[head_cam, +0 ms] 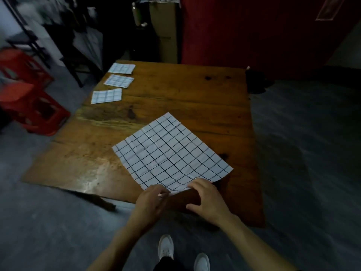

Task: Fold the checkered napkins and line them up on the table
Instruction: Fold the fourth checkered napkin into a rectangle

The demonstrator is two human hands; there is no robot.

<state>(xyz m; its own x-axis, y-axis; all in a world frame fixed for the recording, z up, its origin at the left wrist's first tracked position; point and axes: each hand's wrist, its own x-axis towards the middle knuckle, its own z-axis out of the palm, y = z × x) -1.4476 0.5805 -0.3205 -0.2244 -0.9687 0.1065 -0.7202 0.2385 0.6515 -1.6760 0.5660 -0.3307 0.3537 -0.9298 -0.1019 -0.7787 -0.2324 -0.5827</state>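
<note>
From the head camera, a wooden table (175, 90) runs away from the person across a grey floor. An unfolded checkered napkin (172, 151) lies flat on the near half of the table, turned so that its corners point like a diamond; its white cloth carries a dark grid and shows faint crease lines.

Both hands meet at the napkin's nearest corner, close to the table's front edge. The left hand (149, 202) has its fingers curled in over the corner and appears to pinch the cloth there, though the fingertips are hidden under the knuckles, so the grip is not certain. The right hand (207, 200) lies just beside it with fingers curled over the napkin's near right edge and the thumb spread out to the side over the bare wood; that edge looks slightly raised off the table beneath the fingers.

Along the far left side of the table, three folded napkins sit in a row, well apart from the open one: the nearest folded napkin (106, 96), the middle folded napkin (119, 81) and the farthest folded napkin (121, 68). Each is a small rectangle lying flat, with a narrow gap of wood between neighbours.

Left of the table stand red plastic stools (29, 98). The person's white shoes (165, 249) show below the arms.
</note>
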